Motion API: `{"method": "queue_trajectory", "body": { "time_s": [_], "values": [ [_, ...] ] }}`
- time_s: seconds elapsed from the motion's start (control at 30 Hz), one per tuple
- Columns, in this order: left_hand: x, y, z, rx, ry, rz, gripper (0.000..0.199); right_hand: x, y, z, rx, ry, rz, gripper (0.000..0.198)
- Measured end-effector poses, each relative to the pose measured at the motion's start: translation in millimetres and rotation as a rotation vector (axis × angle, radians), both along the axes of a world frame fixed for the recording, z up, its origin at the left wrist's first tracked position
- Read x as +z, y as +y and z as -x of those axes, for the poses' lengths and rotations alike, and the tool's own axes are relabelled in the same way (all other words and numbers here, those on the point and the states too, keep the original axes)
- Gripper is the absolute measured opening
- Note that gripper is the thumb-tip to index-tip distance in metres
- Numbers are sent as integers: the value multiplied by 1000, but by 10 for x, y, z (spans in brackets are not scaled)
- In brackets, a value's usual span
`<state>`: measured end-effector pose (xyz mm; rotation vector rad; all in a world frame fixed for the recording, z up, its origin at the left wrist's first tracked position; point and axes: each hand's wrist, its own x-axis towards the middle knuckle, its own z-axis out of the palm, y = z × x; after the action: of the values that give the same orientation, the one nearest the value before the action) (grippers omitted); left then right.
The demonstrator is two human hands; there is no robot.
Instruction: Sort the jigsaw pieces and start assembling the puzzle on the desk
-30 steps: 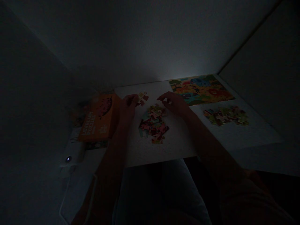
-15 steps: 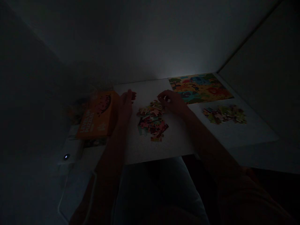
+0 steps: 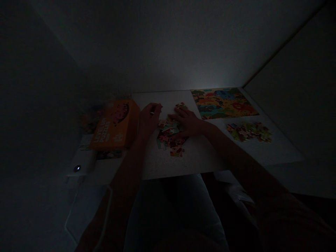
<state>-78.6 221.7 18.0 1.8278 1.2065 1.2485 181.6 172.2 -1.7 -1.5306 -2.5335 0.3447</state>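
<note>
A pile of jigsaw puzzle pieces (image 3: 168, 133) lies on the white table in front of me. My right hand (image 3: 187, 122) rests over the right side of the pile, its fingers spread and covering some pieces. Just past those fingertips sits a separate puzzle piece (image 3: 180, 105). Left of the pile, my left hand (image 3: 149, 119) is curled, thumb and fingers together around what looks like a puzzle piece, mostly hidden and dim.
An orange puzzle box (image 3: 112, 127) stands at the left, by a white device (image 3: 81, 164) with a small lit display and a cable. A colourful animal picture sheet (image 3: 223, 103) lies at the back right. Below it is another heap of pieces (image 3: 249, 132). The light is very low.
My right hand has gone from a pinch above the pile to lying spread over it. A piece now lies beyond its fingertips. My left hand has turned and moved slightly towards the pile.
</note>
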Motion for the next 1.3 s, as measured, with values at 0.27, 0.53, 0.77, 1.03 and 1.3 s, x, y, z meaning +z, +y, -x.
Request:
{"method": "queue_trajectory", "body": {
  "time_s": [0.27, 0.53, 0.77, 1.03, 1.3],
  "values": [
    [-27, -129, 20, -419, 516, -160, 36, -62, 413, -239, 0, 11, -12, 129],
    [-38, -146, 45, -169, 845, -25, 59, 48, -196, -376, 39, 51, 7, 101],
    [-54, -202, 46, -15, 966, 85, 80, 13, -206, -427, 32, 91, 40, 112],
    [-72, -123, 58, 103, 810, -31, 56, 110, -229, -639, -86, 131, -4, 81],
    [-195, -123, 98, 72, 819, -43, 63, 107, -253, -252, 55, 125, -21, 76]
  ]
}}
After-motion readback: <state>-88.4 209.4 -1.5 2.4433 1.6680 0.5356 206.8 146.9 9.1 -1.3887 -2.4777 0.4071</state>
